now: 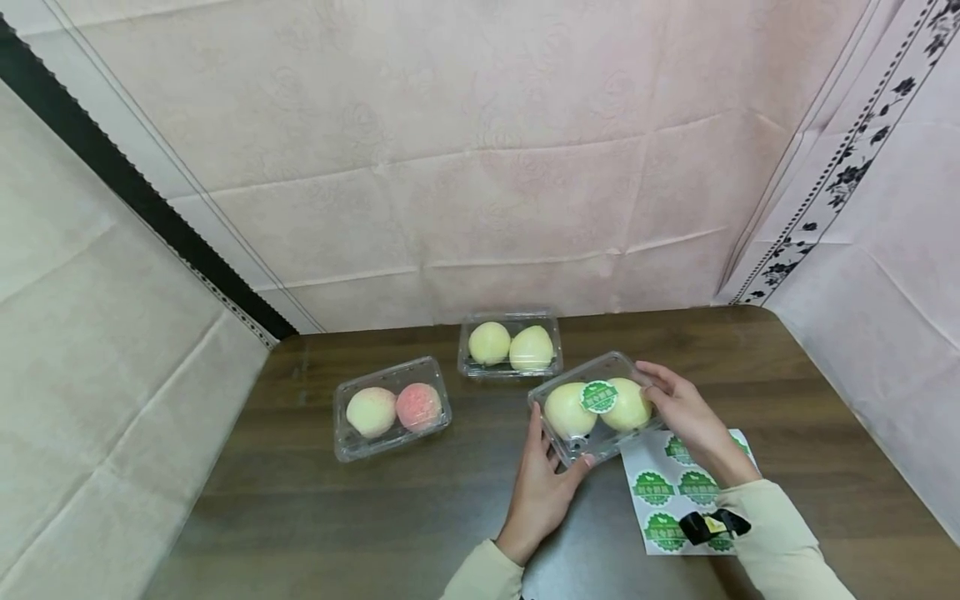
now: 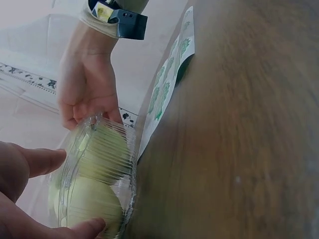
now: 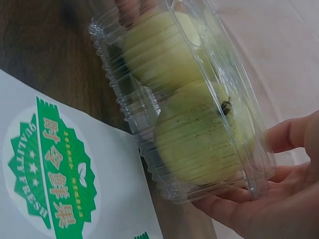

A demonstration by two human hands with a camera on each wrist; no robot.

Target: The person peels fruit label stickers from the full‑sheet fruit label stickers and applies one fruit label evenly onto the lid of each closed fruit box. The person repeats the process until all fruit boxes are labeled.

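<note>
The left hand holds the near-left end of a clear plastic box, its fingers curled around the rim and the thumb along the side. The right hand grips the far-right end of the same box with curled fingers, so the box sits between both hands, a little tilted and at the front middle of the brown surface. From the wrist views I cannot tell if its bottom touches the surface or is slightly lifted.

Inside the box lie two pale yellow-green fruits, side by side. A round green sticker is already on the closed lid, in the middle above both fruits.

Just under the right forearm lies a white sheet of green stickers, partly covered by the sleeve; several stickers remain on it.

Further away stand two more clear boxes. One box behind holds two pale fruits and shows no sticker on its lid. The other box to the left holds one pale and one pink fruit, also with no sticker visible.

By my judgement the labelling is about one third done: one box carries its sticker, and two boxes are left without one. The held box seems finished and needs only to be put aside.
</note>
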